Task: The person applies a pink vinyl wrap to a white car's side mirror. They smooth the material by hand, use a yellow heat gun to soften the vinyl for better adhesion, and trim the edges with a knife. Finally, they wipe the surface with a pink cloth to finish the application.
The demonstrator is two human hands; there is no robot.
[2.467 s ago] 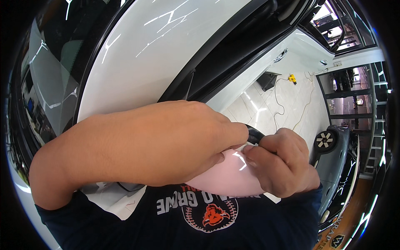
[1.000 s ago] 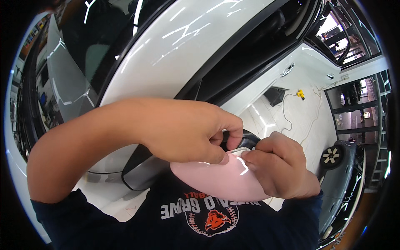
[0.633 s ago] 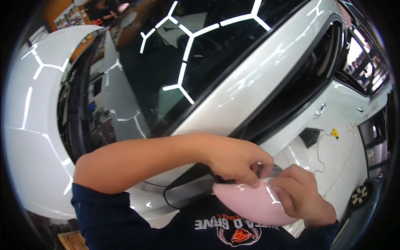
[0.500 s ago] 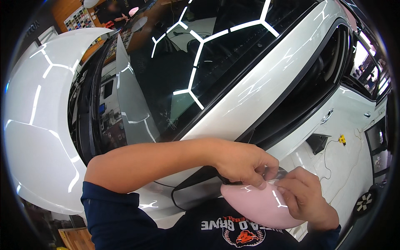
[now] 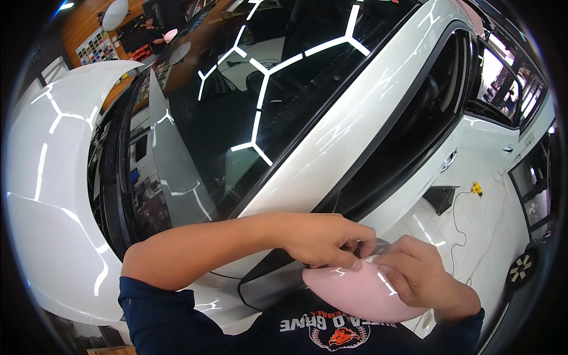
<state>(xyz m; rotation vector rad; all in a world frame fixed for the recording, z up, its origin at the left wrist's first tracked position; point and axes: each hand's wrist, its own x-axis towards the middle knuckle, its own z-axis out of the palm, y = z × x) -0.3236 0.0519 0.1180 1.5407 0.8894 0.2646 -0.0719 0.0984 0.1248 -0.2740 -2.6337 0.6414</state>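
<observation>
In front of my chest is the car's side mirror (image 5: 361,293), its rounded housing covered in glossy pink film. My left hand (image 5: 325,241) reaches across to the mirror's far edge, thumb and forefinger pinched together on the edge of the film. Close beside it, my right hand (image 5: 417,275) is closed at the same edge, its curled fingers on the film. A thin pale strip of film edge shows between the two hands. The fingers hide most of the mirror's far side.
The white car's hood (image 5: 53,177) rises at left, beside the dark windshield (image 5: 236,112). At right is the white door (image 5: 473,142) with its window opening. On the pale floor lie a yellow tool (image 5: 477,189) and a cord. A person (image 5: 155,32) is far off at the upper left.
The whole view has shifted slightly, so the car and hands sit a little further left and lower. Both hands keep their pinch at the mirror's edge.
</observation>
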